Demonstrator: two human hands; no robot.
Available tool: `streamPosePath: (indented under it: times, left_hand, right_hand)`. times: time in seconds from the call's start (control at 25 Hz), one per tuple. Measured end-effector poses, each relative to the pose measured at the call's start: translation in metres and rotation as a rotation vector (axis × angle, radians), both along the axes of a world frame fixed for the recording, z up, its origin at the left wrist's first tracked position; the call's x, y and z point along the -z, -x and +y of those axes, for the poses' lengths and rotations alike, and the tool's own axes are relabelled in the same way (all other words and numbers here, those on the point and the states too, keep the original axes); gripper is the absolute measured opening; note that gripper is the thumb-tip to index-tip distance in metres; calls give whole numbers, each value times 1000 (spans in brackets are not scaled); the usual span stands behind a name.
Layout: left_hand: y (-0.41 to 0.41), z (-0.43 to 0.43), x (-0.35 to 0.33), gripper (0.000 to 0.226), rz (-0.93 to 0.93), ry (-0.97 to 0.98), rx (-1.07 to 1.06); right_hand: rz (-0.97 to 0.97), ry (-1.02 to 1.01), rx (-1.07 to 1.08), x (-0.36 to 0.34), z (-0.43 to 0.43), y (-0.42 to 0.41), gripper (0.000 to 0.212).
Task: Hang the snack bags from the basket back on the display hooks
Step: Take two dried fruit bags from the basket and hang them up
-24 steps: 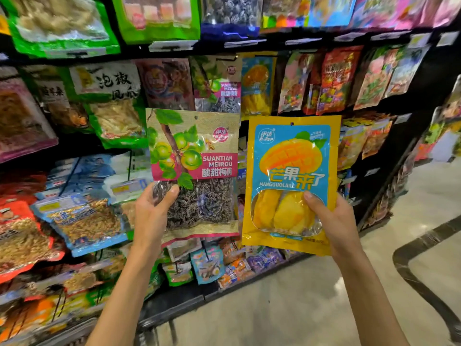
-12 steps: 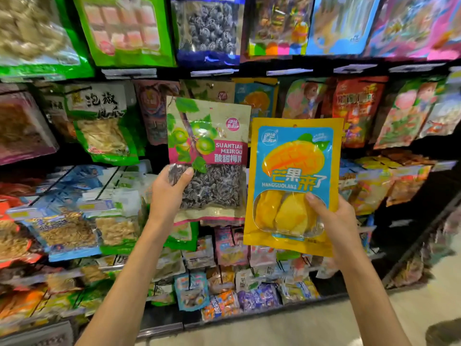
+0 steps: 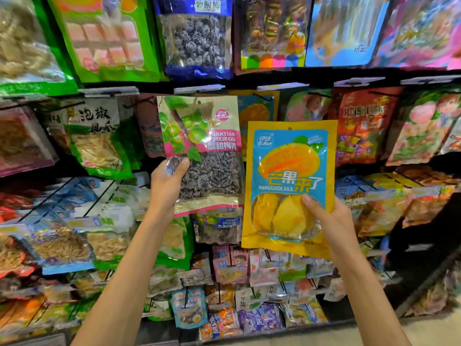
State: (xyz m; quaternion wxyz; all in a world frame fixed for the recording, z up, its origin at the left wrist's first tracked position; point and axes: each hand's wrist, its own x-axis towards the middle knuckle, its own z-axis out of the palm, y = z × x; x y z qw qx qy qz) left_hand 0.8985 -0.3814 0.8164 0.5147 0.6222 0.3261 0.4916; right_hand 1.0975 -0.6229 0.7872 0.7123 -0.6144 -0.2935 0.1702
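Gripping a plum bag [image 3: 202, 146], the left hand [image 3: 166, 186] lifts it; the right hand [image 3: 331, 221] pinches a mango bag [image 3: 289, 171].

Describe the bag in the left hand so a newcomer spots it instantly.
Start at the display rack; two raised hands hold bags before it. The left hand grips the plum bag: green fruit, pink band, dark pieces below, unlike the yellow mango bag beside it.

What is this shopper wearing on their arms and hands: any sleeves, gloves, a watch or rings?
Nothing that shows. The left hand and the right hand are bare, with no gloves, and no rings on the fingers in view. Both forearms are uncovered down to the bottom edge of the picture: no sleeve, watch or bracelet appears. The fingernails that show look short and unpainted.
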Motion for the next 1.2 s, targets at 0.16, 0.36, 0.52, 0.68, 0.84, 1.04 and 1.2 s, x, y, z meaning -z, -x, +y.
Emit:
streamPosePath:
  times: [0.16,0.36,0.52,0.68,0.84,1.04,1.2]
  left_hand:
    - [-5,6,2,28,-17,16,24]
    - [-2,15,4,26,-53,24,28]
    - [6,23,7,28,-68,29,74]
    - [10,32,12,34,-39,28,141]
    - [10,37,13,37,-21,31,161]
    - [11,37,11,41,-15,27,160]
    - [9,39,9,42,-19,27,156]
  right_hand:
    - [-5,10,8,0,16,-7,25]
    - [-31,6,-1,-7,35,-11,21]
    - [-41,1,-2,-8,44,-11,23]
    - [-38,-4,27,-7,51,-11,26]
    - [-43,-19,53,-9,52,-11,22]
    - [-51,-25,52,-17,56,-16,21]
    - [-60,-20,31,-24,62,-24,20]
